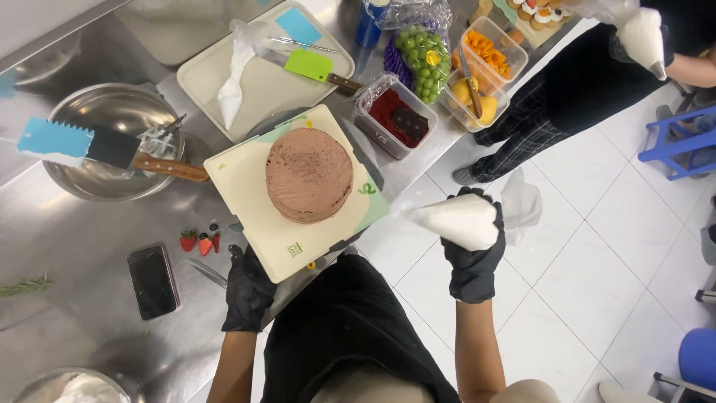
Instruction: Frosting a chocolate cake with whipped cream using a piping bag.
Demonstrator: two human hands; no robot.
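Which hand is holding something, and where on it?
Right hand grips a white piping bag around its filled body, nozzle end pointing toward the cake. Left hand holds nothing; it rests by the square board.

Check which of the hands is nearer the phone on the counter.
Left. The left hand rests on the counter just right of the phone; the right hand holds a piping bag off the counter's edge.
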